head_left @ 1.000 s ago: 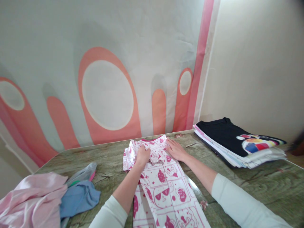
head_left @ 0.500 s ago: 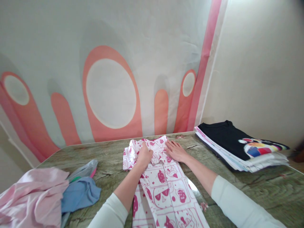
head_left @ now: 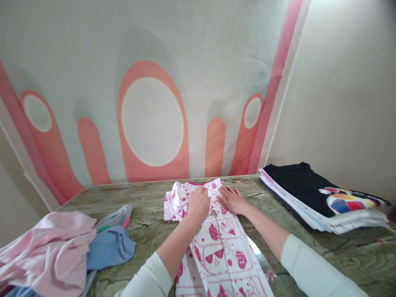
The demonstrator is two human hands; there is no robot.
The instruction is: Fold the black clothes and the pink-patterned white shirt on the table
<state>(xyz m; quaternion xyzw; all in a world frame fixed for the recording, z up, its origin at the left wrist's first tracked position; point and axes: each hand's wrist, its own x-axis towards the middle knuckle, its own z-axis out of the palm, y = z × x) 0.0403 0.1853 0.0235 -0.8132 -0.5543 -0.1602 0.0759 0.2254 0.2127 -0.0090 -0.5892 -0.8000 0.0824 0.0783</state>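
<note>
A white garment with a pink cartoon print (head_left: 213, 255) lies lengthwise on the table, its pink-edged neckline at the far end and its near end out of view. On its upper part rests my left hand (head_left: 199, 203), back up, fingers close together and a little bent, the fingertips just below the neckline. My right hand (head_left: 232, 200) lies flat on the upper right side of the garment with fingers stretched out. A short sleeve lies somewhat crumpled to the left of my left hand.
A stack of folded clothes (head_left: 309, 185), black on top, stands at the right. Loose clothes lie at the left: a pink one (head_left: 58, 247), a blue one (head_left: 109, 249) and a grey one (head_left: 116, 216). Behind the wood-patterned table (head_left: 148, 243) hangs a pink and white backdrop (head_left: 198, 62).
My left hand has moved right from the bunched cloth to the middle below the neckline, its grip loosened. The neckline lies flatter. My right hand stays on the cloth. The view shifted slightly.
</note>
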